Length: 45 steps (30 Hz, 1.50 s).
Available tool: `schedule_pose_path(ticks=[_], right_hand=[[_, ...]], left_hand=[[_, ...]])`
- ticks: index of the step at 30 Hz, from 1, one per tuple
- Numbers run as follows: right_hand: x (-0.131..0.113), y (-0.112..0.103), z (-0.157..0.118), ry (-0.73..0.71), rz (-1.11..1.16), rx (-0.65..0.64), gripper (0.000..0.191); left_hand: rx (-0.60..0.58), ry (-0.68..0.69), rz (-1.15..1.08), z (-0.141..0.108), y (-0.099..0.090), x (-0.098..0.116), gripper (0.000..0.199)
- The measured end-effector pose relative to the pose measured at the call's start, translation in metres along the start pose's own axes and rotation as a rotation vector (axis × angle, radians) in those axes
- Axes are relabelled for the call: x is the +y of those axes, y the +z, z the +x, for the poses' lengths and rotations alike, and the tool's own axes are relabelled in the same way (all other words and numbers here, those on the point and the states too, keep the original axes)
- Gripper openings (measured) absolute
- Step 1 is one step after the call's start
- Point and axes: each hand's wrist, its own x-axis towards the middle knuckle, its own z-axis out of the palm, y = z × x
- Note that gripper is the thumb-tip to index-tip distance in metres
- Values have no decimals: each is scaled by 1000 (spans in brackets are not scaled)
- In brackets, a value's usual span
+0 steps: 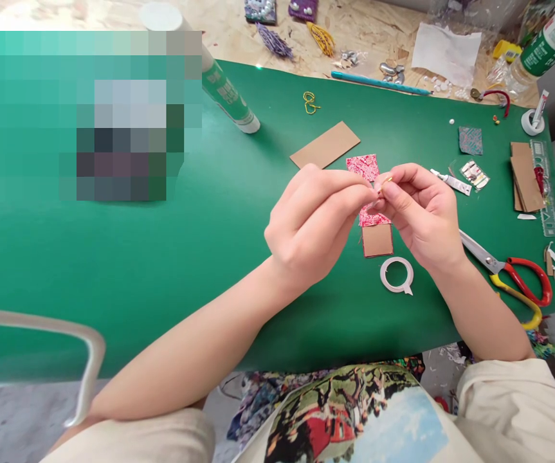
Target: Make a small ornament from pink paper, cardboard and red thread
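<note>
Within bench (185, 251) edges, with room leftward, pinching gold piece (388, 179) in right hand (424, 215) beside closed left hand (309, 222) of unclear contents.

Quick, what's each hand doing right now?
Left hand: closed in a pinch; anything held cannot be told.
Right hand: closed, holding a small gold-colored piece.

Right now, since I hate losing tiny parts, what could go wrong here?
The tiny gold piece at the fingertips of the right hand might slip and drop. The scissors lie close beside the right forearm, so a sideways swing could knock them.
</note>
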Motion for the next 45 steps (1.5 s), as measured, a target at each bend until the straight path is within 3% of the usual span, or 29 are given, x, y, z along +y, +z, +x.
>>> schedule_pose_path(ticks=[4, 9, 12, 19, 28, 35, 45], right_hand=[[0, 2, -2, -4, -12, -4, 39], [1, 3, -4, -100, -10, -29, 32], [1, 5, -5, -168, -44, -31, 30], [1, 5, -5, -399, -260, 30, 26], [3, 2, -4, -644, -393, 12, 8], [7, 0, -4, -520, -312, -20, 13], [0, 6, -6, -100, 127, -52, 23]], left_hand=[[-37, 3, 136, -4, 0, 1, 14], [40, 82, 95, -2, -1, 2, 8], [26, 111, 79, -2, -3, 1, 10], [-5, 114, 50, -8, -7, -3, 25], [11, 107, 41, -6, -6, 0, 25], [42, 156, 49, 1, -7, 1, 13], [24, 32, 23, -1, -3, 7, 4]])
